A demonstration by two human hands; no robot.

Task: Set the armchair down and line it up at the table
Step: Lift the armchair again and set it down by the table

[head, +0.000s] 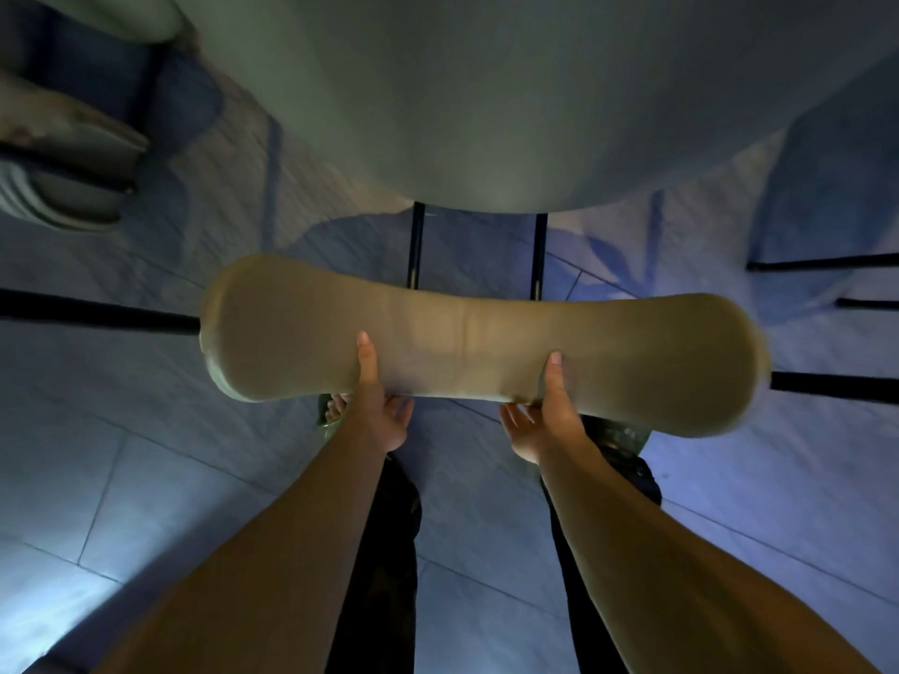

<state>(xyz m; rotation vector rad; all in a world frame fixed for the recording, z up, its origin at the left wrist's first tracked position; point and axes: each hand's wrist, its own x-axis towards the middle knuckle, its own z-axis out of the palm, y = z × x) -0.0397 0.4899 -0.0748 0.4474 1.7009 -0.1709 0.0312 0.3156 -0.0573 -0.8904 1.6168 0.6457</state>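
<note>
Head view, looking straight down: a person stands on a pale grey tiled floor point(146, 479) and holds the tan, padded, bone-shaped top edge of the armchair's backrest point(481, 342) with both bare hands. The left hand point(377, 411) has its thumb laid over the top of the padding and its fingers curled underneath; the right hand point(547, 415) mirrors it a little further along, so each grip is closed on the backrest. The armchair sits just in front of the person's dark trousers, its seat hidden beneath the backrest, and two thin black metal legs point(416, 245) show beyond it, reaching towards the rim of a large, round, pale grey-green tabletop point(486, 114). Whether the chair's feet touch the floor cannot be told. Another chair's seat point(73, 153) stands at far left, and black legs show at both side edges. Risks, as a judgement: pushed forward carelessly, the chair could knock the tabletop's rim or tangle with neighbouring legs; the backrest looks slightly angled to the tabletop, so it may end up crooked; the person's sandalled foot point(335, 411) is near.
</note>
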